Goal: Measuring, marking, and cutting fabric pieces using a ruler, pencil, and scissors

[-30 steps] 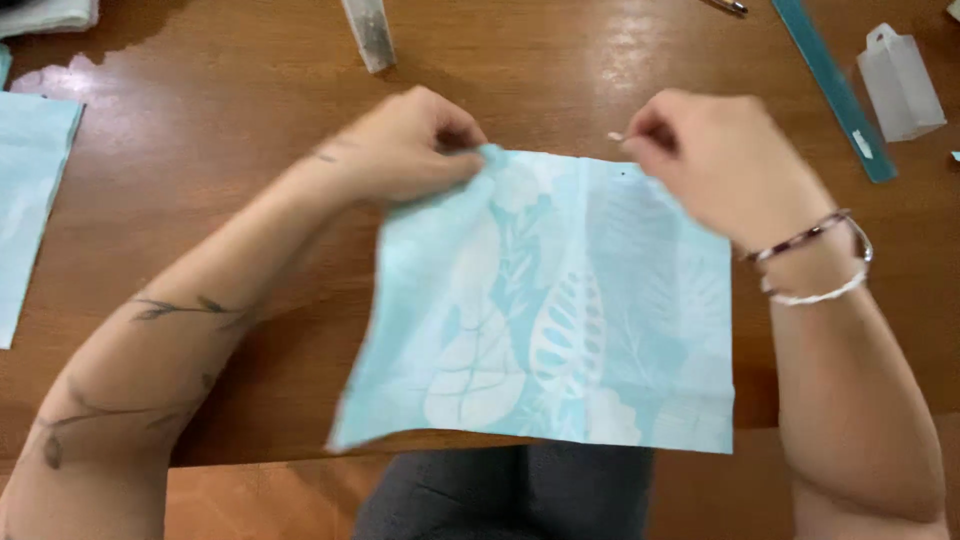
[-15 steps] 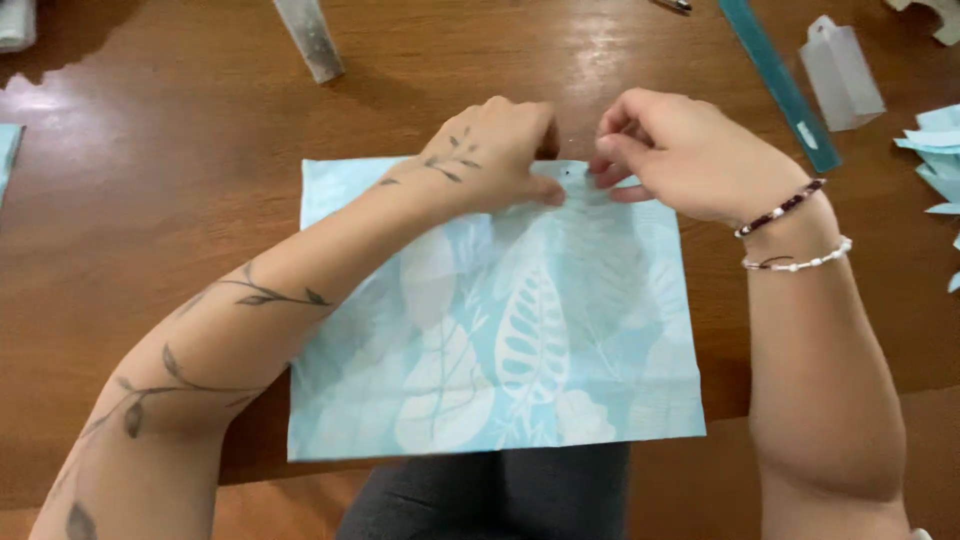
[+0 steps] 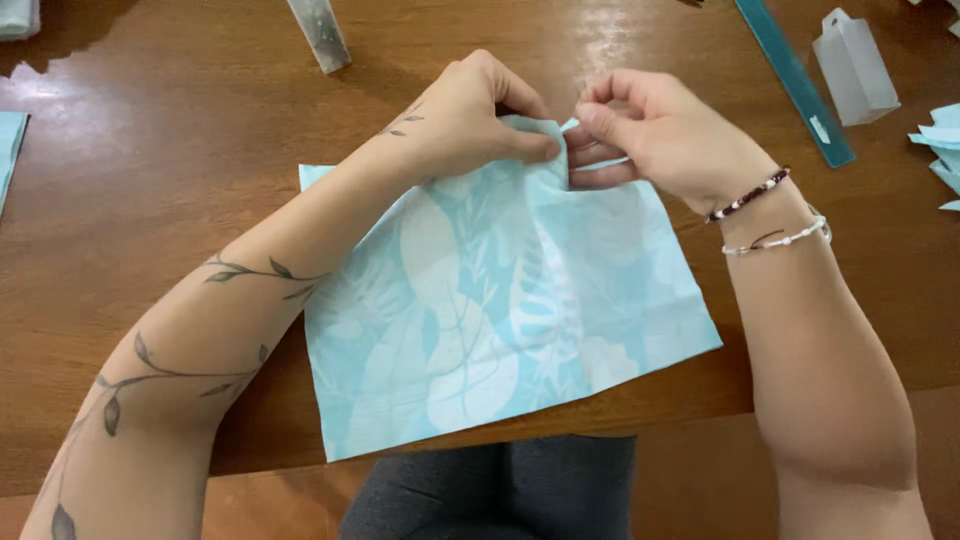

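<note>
Fabric: pale blue rectangular cloth printed with white leaf shapes [image 3: 500,310], soft and lightly creased, lay flat on the tabletop with its near edge hanging just over the front rim.
Orientation: its long axis ran roughly left to right, tilted a little so the right side sat farther from the person; the far edge was bunched up at the middle.
Left hand: left hand [image 3: 470,120] rested on the far edge, fingers [image 3: 535,145] closed in a pinch on the raised fold.
Right hand: right hand [image 3: 660,135] met it just beside, thumb and fingers [image 3: 600,118] closed on the same fold, touching the left fingertips; whether they also held a pin could not be told.
Wrist: two thin beaded bracelets [image 3: 765,215], one dark, one white.
Tabletop: glossy brown wooden tabletop [image 3: 150,200], smooth with glare.
Ruler: long teal plastic ruler [image 3: 795,80], lying diagonally at the far right.
Box: small translucent white plastic box [image 3: 855,65], just beside the ruler.
Scraps: pale blue cloth offcuts [image 3: 940,150] at the right edge.
</note>
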